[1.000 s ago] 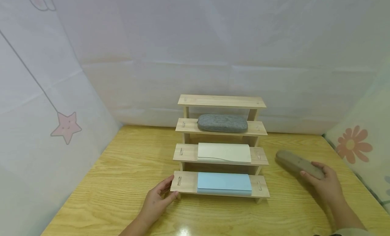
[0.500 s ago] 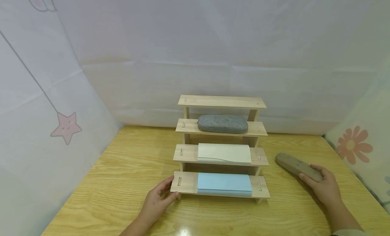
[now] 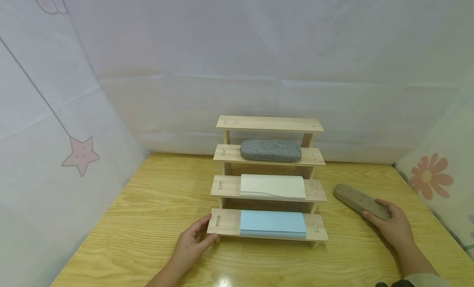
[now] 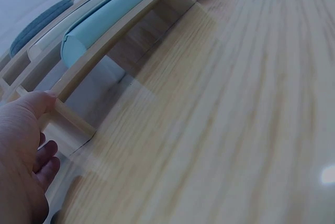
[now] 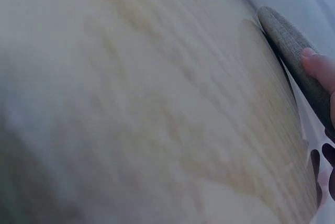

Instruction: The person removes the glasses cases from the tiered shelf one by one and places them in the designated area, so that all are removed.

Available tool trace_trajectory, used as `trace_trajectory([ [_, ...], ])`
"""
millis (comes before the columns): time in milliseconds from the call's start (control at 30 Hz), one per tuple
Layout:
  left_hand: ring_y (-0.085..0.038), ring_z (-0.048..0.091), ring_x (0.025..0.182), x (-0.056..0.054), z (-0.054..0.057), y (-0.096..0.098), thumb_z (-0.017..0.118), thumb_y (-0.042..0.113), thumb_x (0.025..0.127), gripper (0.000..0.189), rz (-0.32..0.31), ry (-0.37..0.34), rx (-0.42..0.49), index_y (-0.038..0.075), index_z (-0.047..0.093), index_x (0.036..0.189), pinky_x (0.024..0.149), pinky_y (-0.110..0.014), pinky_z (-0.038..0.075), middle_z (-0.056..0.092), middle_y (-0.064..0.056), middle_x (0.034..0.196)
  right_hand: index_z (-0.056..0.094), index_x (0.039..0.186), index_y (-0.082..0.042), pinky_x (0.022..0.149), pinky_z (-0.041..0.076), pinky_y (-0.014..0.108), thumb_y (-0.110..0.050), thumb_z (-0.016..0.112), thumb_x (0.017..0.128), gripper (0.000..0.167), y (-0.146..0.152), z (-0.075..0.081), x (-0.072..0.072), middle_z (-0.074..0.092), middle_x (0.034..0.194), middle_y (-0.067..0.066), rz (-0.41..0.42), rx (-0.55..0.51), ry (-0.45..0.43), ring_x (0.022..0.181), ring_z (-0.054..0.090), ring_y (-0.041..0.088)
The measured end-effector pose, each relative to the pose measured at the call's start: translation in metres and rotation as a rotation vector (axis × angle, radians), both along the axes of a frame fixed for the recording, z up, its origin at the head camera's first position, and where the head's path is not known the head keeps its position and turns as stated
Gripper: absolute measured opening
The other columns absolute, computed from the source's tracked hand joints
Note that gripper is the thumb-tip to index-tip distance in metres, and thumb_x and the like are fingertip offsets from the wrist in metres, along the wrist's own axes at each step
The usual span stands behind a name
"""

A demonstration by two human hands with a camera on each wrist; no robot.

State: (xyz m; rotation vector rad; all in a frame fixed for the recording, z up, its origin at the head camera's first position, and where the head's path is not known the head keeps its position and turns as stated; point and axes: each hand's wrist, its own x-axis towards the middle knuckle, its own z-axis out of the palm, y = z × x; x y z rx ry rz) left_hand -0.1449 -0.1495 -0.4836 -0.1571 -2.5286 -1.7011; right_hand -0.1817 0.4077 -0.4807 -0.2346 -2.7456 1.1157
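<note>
Diagonally, to the right of the rack, lies the brown case (image 3: 357, 198), its long axis running from far left to near right. One rounded end points to the far left; the other sits within the right hand (image 3: 394, 227). Whether the case touches the table is hard to tell.

The right hand grasps the near end, thumb along the case's left side and fingers round the right. Its forearm comes in from the near right, a pale sleeve (image 3: 426, 280) at the wrist. The left hand (image 3: 189, 246) reaches in from the near side and grips the left end of the rack (image 3: 270, 122) at its lowest shelf, thumb at the near corner and fingers at the left edge.

The rack is pale wood, four shelves stepping up toward the far side. From the lowest up, it bears a blue case (image 3: 273, 223), a cream case (image 3: 273, 185) and a grey case (image 3: 271, 150), all lying left to right; the top shelf is bare.

Underneath is a yellowish wood-grain table (image 3: 148, 204), a bright glare spot at its near side. White cloth (image 3: 237, 73) hangs around it, printed with a pink star (image 3: 80, 155) at left and a red flower (image 3: 429, 176) at right.
</note>
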Motion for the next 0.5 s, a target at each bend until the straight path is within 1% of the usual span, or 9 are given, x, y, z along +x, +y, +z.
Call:
trace_trajectory([
  [233,-0.029,0.062,0.119,0.001,0.0,0.0,0.08,0.018,0.082,0.059,0.005,-0.005,-0.007,0.008,0.057,0.136,0.096,-0.036,0.053,0.061,-0.011,0.136,0.03,0.149,0.005,0.099,0.029,0.073,-0.047,0.064,0.093,0.083,0.002,0.0,-0.004,0.026,0.149,0.041,-0.003,0.018,-0.056,0.129,0.029,0.063],
  [333,-0.029,0.062,0.119,0.001,0.0,0.0,0.079,0.017,0.082,0.059,0.007,-0.005,-0.012,0.008,0.057,0.136,0.097,-0.036,0.052,0.061,-0.011,0.136,0.031,0.148,0.005,0.099,0.029,0.072,-0.046,0.064,0.093,0.083,0.003,-0.001,-0.007,0.027,0.148,0.041,0.007,0.038,-0.041,0.128,0.029,0.063],
  [500,-0.029,0.062,0.119,0.0,0.0,0.0,0.079,0.017,0.082,0.059,0.009,-0.004,-0.013,0.008,0.057,0.136,0.097,-0.036,0.052,0.061,-0.01,0.136,0.034,0.145,0.009,0.098,0.031,0.072,-0.042,0.066,0.093,0.08,0.004,-0.003,-0.011,0.032,0.144,0.042,0.015,0.065,0.009,0.126,0.032,0.063],
])
